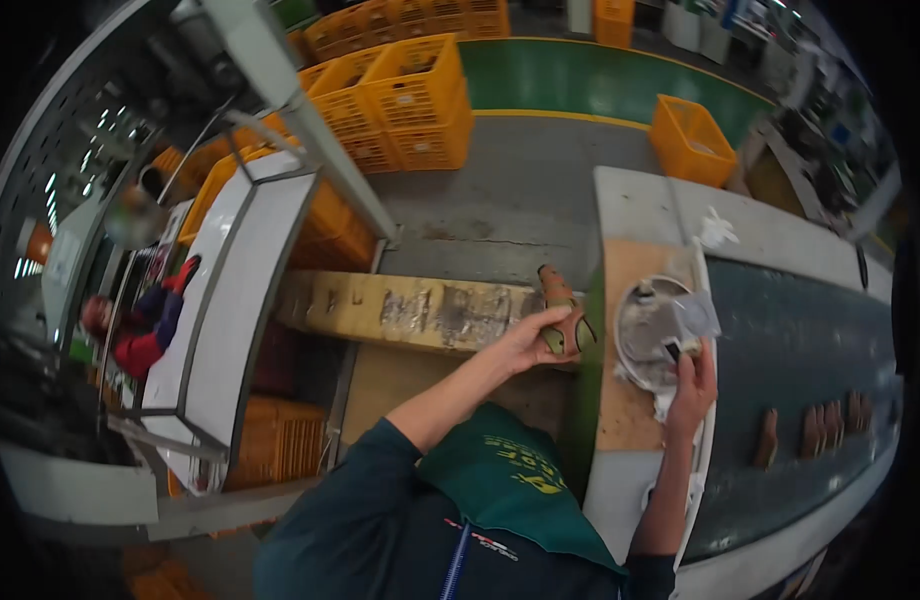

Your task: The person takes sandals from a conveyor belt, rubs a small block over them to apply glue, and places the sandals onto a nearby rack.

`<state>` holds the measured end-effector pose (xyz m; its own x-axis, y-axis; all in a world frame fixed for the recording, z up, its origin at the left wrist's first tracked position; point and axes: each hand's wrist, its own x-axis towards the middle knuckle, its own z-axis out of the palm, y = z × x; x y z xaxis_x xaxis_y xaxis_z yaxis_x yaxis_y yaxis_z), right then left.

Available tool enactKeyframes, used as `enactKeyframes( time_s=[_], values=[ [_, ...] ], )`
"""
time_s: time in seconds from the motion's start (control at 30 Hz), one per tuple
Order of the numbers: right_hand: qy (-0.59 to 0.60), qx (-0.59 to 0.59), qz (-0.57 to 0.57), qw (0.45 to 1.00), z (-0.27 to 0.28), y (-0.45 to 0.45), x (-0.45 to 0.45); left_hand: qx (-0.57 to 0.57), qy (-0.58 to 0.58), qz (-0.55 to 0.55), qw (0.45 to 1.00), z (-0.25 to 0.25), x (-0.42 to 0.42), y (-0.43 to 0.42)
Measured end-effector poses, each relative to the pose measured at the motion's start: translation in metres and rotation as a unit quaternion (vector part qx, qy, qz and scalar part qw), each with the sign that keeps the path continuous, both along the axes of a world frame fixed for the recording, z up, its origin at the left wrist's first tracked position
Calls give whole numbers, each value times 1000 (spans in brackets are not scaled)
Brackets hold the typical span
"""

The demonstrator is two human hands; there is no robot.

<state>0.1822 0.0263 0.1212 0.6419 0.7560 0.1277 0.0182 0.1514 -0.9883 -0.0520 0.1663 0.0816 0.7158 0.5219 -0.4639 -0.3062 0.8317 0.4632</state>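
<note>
We find the shoe (558, 292) in mid-air, just outside the left edge of the tabletop (635, 205), with the left hand (540, 338) closed around it. Nothing visible supports it from below; should those fingers loosen, we judge it could drop on the yellow beam (420, 312) or the floor. Its upper is brown with olive panels and dark curved trim, narrow at one end.

The right hand (692, 385) pinches a small dark-tipped piece (672, 352) at the right rim of the bowl (635, 368); we cannot tell what it is. A knock there could tip the bowl, and a drip could mark the board (625, 432) beneath. The bowl is round, pale and grey inside, with a see-through sheet (696, 316) over its far right side. The board is flat, brown and spotted.

Beyond the tabletop's right edge, brown pieces (830, 428) lie on a smooth dark belt (790, 340).
</note>
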Motion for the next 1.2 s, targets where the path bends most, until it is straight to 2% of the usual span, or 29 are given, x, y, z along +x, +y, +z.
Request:
enactKeyframes(
  time_s=[0.13, 0.2, 0.27, 0.3, 0.33, 0.37, 0.4, 0.43, 0.47, 0.5, 0.6, 0.7, 0.73, 0.77, 0.8, 0.83, 0.87, 0.9, 0.93, 0.97, 1.03, 1.1, 1.2],
  values=[
    [-18, -99, 59, 993, -37, 10, -14, -84, 0, 141, 986, -126, -111, 8],
    [-12, -160, 78, 984, -41, 20, -36, -86, 109, 238, 961, -188, -182, 14],
    [-30, -180, 119, 976, -63, 29, -42, -133, 275, 368, 878, -225, -258, 25],
    [-39, -206, 144, 967, -72, 37, -45, -95, 238, 380, 889, -256, -312, 33],
    [-47, -210, 156, 964, -74, 42, -52, -80, 319, 442, 835, -239, -355, 42],
    [-58, -231, 175, 955, -72, 49, -64, 10, 356, 513, 781, -167, -375, 42],
    [-69, -246, 193, 947, -73, 60, -73, -18, 433, 554, 711, -157, -424, 60],
    [-66, -251, 211, 942, -82, 66, -74, -28, 391, 563, 728, -194, -500, 77],
    [-76, -252, 216, 940, -80, 74, -85, 44, 358, 689, 629, -185, -535, 82],
    [-69, -266, 226, 934, -73, 77, -100, 35, 352, 694, 627, -196, -539, 78],
    [-107, -282, 258, 918, -77, 79, -103, -42, 511, 625, 588, -238, -539, 47],
    [-78, -247, 231, 938, -68, 77, -109, -86, 657, 522, 536, -273, -531, 45],
    [-79, -236, 217, 944, -65, 69, -104, 43, 684, 583, 437, -367, -496, 26],
    [-80, -222, 197, 952, -63, 63, -98, 56, 681, 578, 446, -337, -408, -1],
    [-78, -220, 171, 957, -60, 56, -91, -164, 440, 546, 694, -284, -326, -19],
    [-69, -219, 156, 961, -56, 42, -83, -158, 510, 379, 756, -299, -272, -37],
    [-61, -216, 127, 966, -51, 27, -73, -163, 476, 339, 795, -264, -207, -46],
    [-81, -218, 105, 967, -42, 15, -65, -131, 475, 285, 822, -236, -159, -42],
    [-99, -230, 73, 965, -34, -4, -57, -19, 428, 274, 861, -213, -110, -50],
    [-52, -187, 34, 980, -35, -22, -48, 88, 361, 253, 893, -190, -67, -60],
    [-26, -166, -46, 985, -35, -61, -28, 238, 226, 114, 938, -144, -3, -56],
    [23, -126, -108, 986, -43, -106, -9, 348, 175, -33, 920, -97, 50, -47],
    [100, -98, -201, 969, -46, -165, 13, 335, 138, -197, 911, -50, 137, -55]
  ],
)
